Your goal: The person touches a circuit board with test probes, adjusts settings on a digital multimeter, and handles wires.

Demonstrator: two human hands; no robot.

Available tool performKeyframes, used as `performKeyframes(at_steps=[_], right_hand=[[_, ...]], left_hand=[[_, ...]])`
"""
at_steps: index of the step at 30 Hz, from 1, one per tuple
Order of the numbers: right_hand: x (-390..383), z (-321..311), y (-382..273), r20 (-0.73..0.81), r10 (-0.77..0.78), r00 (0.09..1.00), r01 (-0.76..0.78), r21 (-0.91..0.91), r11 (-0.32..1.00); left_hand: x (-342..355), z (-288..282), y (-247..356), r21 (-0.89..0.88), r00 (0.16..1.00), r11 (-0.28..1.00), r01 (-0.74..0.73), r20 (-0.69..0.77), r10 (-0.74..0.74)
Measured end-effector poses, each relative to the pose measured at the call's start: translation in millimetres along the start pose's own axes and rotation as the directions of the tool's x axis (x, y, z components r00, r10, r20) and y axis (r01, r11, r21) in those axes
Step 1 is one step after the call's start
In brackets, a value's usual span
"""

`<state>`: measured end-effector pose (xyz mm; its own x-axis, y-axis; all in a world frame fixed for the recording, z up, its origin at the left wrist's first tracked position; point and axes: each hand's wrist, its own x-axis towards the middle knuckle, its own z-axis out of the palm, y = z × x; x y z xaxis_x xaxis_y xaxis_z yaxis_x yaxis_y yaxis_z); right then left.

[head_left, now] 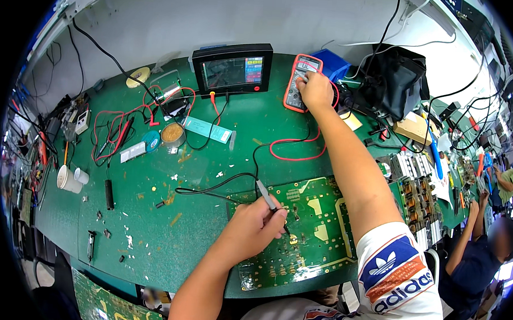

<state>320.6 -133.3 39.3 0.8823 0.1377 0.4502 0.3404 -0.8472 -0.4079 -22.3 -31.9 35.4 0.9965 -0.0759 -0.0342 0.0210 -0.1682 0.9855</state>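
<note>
We see a green bench (pixel 151 212) filling most of the view, strewn with wires and small bits. On it, at about 5 o'clock from the centre, lies a large green circuit board (pixel 310 231), flat and near the bench's front edge. At 12 o'clock stands a black screen unit (pixel 233 70), tilted back against the wall. At 2 o'clock we find a black bag (pixel 397 80), just beside a blue box (pixel 332 63). Between the screen unit and the bag rests a red meter (pixel 299 82), propped up a little.

Our right hand (pixel 315 91) lies on the meter's face, fingers curled down onto its middle, pressing rather than gripping it. A red lead (pixel 294 144) loops from the meter across the bench.

Our left hand (pixel 256 226) is over the board at 6 o'clock, closed around a slim probe (pixel 266 196), its tip touching the board. A black lead (pixel 209 189) runs from the probe toward 9 o'clock.

At 10 o'clock sits a round tin (pixel 172 133) beside a pale strip (pixel 207 129). White cups (pixel 71 179) stand at 9 o'clock. At 3 o'clock another person (pixel 481 250) works at the next bench.
</note>
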Motion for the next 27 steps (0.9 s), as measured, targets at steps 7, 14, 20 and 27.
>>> performKeyframes(at_steps=[7,14,20,27], right_hand=[[6.9,8.0,-2.0,0.014,0.095,0.995,-0.096,0.075,0.993],[8.1,12.0,7.3,0.035,0.098,0.995,-0.102,0.158,0.982],[10.0,-19.4,16.3,0.106,-0.017,0.994,-0.041,0.517,0.855],[-103.2,-137.7,-21.4,0.474,-0.150,0.868,-0.373,0.820,0.434]], left_hand=[[-0.6,-0.9,3.5,0.009,1.000,1.000,0.013,-0.022,-0.012],[0.2,1.3,0.9,-0.001,1.000,1.000,-0.010,-0.023,0.010],[2.5,3.7,1.2,-0.013,1.000,1.000,-0.021,-0.012,0.021],[-1.1,-0.9,1.8,0.017,0.999,1.000,-0.012,-0.030,0.013]])
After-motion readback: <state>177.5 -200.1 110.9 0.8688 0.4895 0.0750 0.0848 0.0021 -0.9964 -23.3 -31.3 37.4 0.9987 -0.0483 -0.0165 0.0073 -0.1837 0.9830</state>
